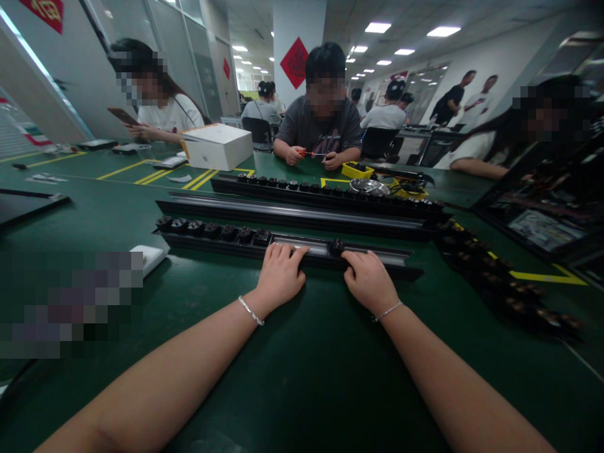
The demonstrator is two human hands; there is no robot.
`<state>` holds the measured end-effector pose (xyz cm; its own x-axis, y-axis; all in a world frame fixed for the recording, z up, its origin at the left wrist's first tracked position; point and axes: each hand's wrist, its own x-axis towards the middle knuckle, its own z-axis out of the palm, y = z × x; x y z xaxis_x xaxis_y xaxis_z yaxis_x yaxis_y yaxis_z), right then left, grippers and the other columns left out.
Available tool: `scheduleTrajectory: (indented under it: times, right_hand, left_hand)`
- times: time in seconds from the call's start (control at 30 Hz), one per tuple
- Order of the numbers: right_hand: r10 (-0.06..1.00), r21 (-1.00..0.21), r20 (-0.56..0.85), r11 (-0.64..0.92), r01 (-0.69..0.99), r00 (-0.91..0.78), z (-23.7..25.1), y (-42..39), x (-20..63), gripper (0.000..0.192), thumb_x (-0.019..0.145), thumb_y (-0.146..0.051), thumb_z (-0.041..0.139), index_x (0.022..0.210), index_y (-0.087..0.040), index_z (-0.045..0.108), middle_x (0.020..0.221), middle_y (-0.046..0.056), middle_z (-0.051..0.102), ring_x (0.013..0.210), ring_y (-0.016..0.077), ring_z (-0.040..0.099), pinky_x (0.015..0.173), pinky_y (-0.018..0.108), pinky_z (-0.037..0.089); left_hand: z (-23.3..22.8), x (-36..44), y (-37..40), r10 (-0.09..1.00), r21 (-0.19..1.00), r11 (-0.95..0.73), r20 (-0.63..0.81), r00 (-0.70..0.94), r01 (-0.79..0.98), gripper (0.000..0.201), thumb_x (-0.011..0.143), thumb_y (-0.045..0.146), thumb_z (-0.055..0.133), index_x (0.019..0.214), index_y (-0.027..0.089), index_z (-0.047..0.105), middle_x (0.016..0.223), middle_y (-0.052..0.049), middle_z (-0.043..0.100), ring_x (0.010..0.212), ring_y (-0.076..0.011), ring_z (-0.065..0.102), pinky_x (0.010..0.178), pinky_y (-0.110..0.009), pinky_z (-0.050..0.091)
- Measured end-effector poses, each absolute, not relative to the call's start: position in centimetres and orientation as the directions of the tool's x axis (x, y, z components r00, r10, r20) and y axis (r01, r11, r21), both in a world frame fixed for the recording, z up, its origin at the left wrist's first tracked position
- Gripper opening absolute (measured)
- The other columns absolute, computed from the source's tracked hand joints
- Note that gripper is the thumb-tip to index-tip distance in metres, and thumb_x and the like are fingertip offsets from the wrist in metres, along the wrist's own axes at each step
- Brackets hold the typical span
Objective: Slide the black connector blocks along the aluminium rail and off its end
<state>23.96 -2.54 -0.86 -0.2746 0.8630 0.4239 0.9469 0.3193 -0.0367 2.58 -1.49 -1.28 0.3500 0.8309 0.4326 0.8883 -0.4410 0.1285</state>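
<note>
A long black rail [377,258] with a silver channel lies across the green table in front of me. Several black socket modules [212,231] sit in its left part. My left hand [280,275] rests on the rail's near edge, fingers laid over it beside the last seated module. My right hand [369,280] grips the rail a little further right, its fingers at a single black module [336,246] sitting in the channel.
Two more black rails [302,214] [325,192] lie behind. A heap of loose black modules [500,277] runs along the right. A white box [217,146], a yellow tray [357,169] and a metal bowl [369,186] stand further back. Other people sit across the table.
</note>
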Motion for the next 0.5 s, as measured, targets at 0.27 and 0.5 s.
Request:
scheduleTrajectory:
  times: [0.27, 0.5]
  right_hand:
    - [0.854, -0.003, 0.442, 0.307, 0.952, -0.274, -0.68, -2.7, 23.95, 0.034, 0.08, -0.014, 0.042, 0.107, -0.018, 0.061, 0.098, 0.008, 0.068, 0.089, 0.0197, 0.058, 0.095, 0.038, 0.035]
    - [0.866, 0.013, 0.431, 0.273, 0.962, -0.251, -0.34, -2.89, 24.03, 0.032, 0.081, -0.017, 0.042, 0.106, -0.019, 0.062, 0.094, 0.007, 0.067, 0.083, 0.0206, 0.057, 0.084, 0.035, 0.037]
  left_hand:
    - [-1.14, 2.64, -1.57, 0.845, 0.139, -0.426, 0.414, 0.338, 0.894, 0.052, 0.076, 0.022, 0.053, 0.128, 0.026, 0.049, 0.116, -0.007, 0.055, 0.112, -0.0262, 0.045, 0.107, -0.046, 0.026]
    - [-1.19, 2.59, -1.53, 0.836, 0.13, -0.432, 0.429, 0.342, 0.892, 0.052, 0.076, 0.023, 0.054, 0.128, 0.025, 0.05, 0.114, -0.007, 0.056, 0.111, -0.0259, 0.045, 0.109, -0.043, 0.025]
